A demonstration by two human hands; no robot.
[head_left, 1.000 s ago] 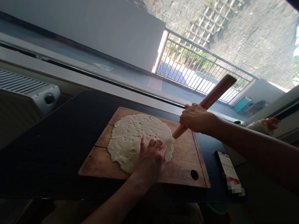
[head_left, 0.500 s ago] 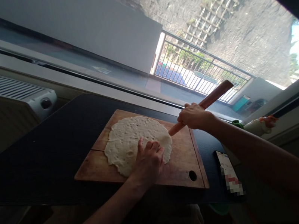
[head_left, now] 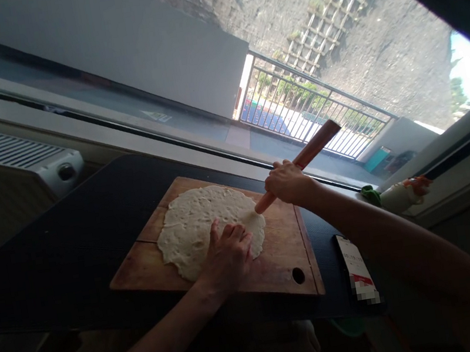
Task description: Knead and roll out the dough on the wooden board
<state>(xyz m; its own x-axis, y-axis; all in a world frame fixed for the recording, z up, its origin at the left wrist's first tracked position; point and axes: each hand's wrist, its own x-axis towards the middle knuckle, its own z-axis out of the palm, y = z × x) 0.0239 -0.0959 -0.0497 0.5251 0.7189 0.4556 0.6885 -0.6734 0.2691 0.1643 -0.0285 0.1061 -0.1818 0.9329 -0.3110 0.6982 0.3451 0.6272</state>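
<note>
A flat, roughly round sheet of dough lies on a wooden cutting board, its surface dimpled and its edge uneven. My left hand rests over the dough's near right part. One finger stretches out there, while the others bend in against the dough; their tips are partly hidden. My right hand is closed round the middle of a wooden rolling pin. The pin slants up, its lower end touching or just above the dough's right edge and its upper end raised toward the window.
The board lies on a dark table. A phone with a timer on its screen lies right of the board. Beyond the table stand a window with a railing outside and a radiator. Bottles or jars stand on the right.
My right hand and the rolling pin have shifted slightly left relative to the board, the pin's lower end now further over the dough's edge. The whole view has shifted slightly; my left hand stays at the dough.
</note>
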